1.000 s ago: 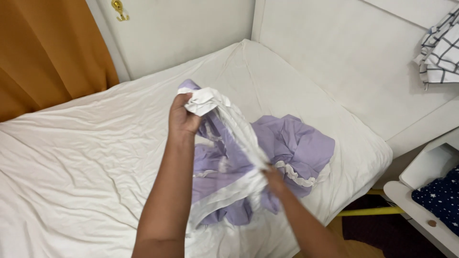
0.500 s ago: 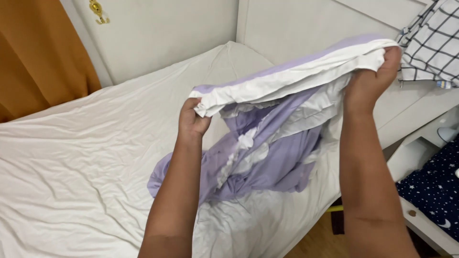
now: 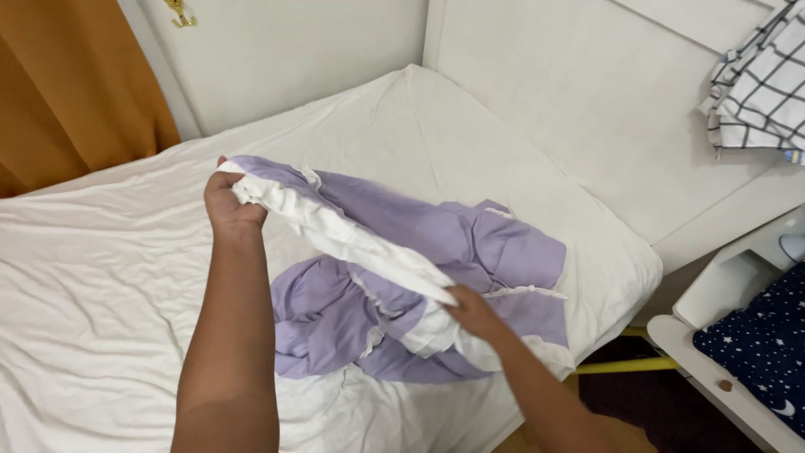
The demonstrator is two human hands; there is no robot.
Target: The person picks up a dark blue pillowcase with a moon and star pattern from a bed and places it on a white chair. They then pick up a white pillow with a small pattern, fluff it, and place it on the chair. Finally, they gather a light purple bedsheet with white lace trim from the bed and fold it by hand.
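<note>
Two hands are engaged: the left hand (image 3: 228,205) is clenched on the white-trimmed edge of a lilac duvet cover (image 3: 470,252), the right hand (image 3: 474,312) pinches it lower. Remainder lies bunched on the bed (image 3: 101,268). Step judged: edge being straightened; corners need locating.

Seen from 1 head-worn camera, the scene is framed from above and behind the person's own forearms, looking steeply down and forward across a bed (image 3: 101,277) toward its far corner, where the white headboard (image 3: 587,101) meets the wall (image 3: 293,50). The view sits close: both forearms enter from the bottom edge, the left hand (image 3: 228,205) and right hand (image 3: 471,310) near the centre of frame. An orange curtain (image 3: 67,92) fills the upper left, a white bedside stand (image 3: 738,285) the lower right.
</note>
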